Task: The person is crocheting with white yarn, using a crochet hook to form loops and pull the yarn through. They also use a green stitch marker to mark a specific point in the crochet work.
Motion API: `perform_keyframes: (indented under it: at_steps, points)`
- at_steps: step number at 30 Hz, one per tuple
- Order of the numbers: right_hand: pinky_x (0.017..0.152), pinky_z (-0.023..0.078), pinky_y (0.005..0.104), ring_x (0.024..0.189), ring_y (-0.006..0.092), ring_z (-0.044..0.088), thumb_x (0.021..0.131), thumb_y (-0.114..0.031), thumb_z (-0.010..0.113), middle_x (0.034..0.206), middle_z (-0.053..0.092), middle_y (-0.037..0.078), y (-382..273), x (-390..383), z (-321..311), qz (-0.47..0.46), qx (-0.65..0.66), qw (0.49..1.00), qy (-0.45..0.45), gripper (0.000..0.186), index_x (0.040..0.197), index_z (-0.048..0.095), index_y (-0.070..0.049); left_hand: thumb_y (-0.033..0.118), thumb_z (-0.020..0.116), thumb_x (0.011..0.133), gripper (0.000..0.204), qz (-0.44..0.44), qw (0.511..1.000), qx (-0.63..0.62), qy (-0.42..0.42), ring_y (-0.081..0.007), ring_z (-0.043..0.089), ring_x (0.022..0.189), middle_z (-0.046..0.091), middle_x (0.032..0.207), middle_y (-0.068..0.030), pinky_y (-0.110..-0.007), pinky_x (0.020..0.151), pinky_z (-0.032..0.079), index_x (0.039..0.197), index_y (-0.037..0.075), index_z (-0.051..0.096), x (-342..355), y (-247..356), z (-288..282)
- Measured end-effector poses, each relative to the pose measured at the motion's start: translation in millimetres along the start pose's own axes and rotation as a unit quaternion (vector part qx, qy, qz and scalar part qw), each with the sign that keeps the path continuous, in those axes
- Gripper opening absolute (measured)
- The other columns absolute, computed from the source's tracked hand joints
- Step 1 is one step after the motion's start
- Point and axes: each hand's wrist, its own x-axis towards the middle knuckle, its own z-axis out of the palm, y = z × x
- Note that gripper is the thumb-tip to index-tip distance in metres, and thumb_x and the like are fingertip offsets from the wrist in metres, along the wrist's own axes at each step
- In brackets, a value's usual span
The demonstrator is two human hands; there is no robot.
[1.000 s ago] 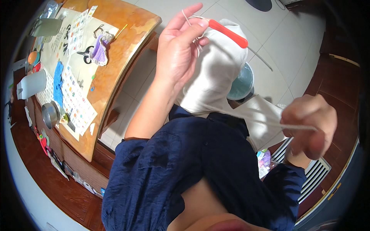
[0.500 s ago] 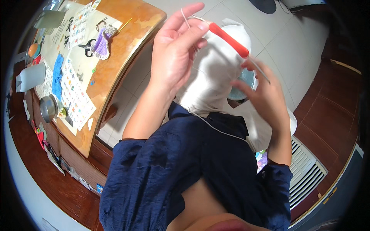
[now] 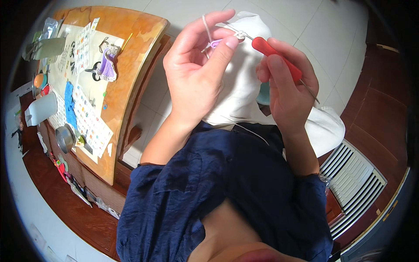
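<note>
The right hand (image 3: 291, 85) is closed around the red handle of a crochet hook (image 3: 261, 45), its thumb laid along one side and its fingers curled against the other. A thin metal shaft runs out of each end of the smooth, rounded handle: one toward the left hand, the other slanting down past the right palm. The left hand (image 3: 196, 65) pinches a small crochet piece (image 3: 240, 35) between thumb and fingers, in front of the lap. Only part of this work shows: a knobbly off-white edge by the thumb tip and a bit of lilac behind it. The left index finger reaches out fairly straight, with soft off-white yarn (image 3: 204, 22) passing over it. The hook's near tip meets the off-white edge, though whether it sits inside a stitch is too small to tell.

Below the hands are white cloth trousers (image 3: 235, 85) in loose folds and a crinkled navy shirt (image 3: 262, 187).

To the left stands a glossy, marbled wooden table (image 3: 146, 28). On it lie a lilac crochet piece (image 3: 107, 65) with a bumpy pale border, black-handled scissors (image 3: 95, 71) partly beneath it, a slender yellow rod (image 3: 127, 41), a ribbed blue strip (image 3: 70, 105), printed paper sheets (image 3: 91, 120) and a round metal bowl (image 3: 65, 139). At lower right is a pale slatted panel (image 3: 355, 185).
</note>
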Motion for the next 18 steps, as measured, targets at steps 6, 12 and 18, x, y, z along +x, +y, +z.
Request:
perform_keyframes:
  at_steps: [6, 12, 18]
  points:
    - [0.066, 0.049, 0.0219, 0.074, 0.0099, 0.060, 0.092, -0.003, 0.064, 0.097, 0.071, 0.010, -2, -1, 6, -0.059, -0.071, 0.995, 0.041, 0.016, 0.108, 0.067, -0.001, -0.005, 0.063, 0.087, 0.047, 0.000, 0.999, 0.045, -0.018, -0.0060, 0.059, 0.078, 0.064, 0.085, -0.0016, -0.019, 0.069, 0.045, 0.133, -0.003, 0.053, 3, -4, 6]
    - [0.067, 0.052, 0.0251, 0.077, 0.0174, 0.066, 0.083, 0.003, 0.071, 0.092, 0.067, 0.009, 13, 5, 2, -0.239, -0.285, 0.927, 0.048, 0.022, 0.103, 0.069, -0.003, -0.004, 0.062, 0.091, 0.047, -0.037, 0.998, 0.044, -0.017, -0.0096, 0.061, 0.086, 0.065, 0.093, -0.0055, -0.023, 0.078, 0.049, 0.136, -0.006, 0.048, 0, -8, 9]
    - [0.062, 0.053, 0.0264, 0.074, 0.0183, 0.065, 0.078, 0.003, 0.075, 0.089, 0.066, 0.007, 23, 10, 1, -0.368, -0.363, 0.855, 0.051, 0.030, 0.107, 0.071, -0.005, -0.002, 0.062, 0.091, 0.047, -0.081, 0.997, -0.021, 0.002, -0.0109, 0.062, 0.085, 0.065, 0.094, -0.0060, -0.024, 0.077, 0.051, 0.136, -0.006, 0.048, 2, -15, 8]
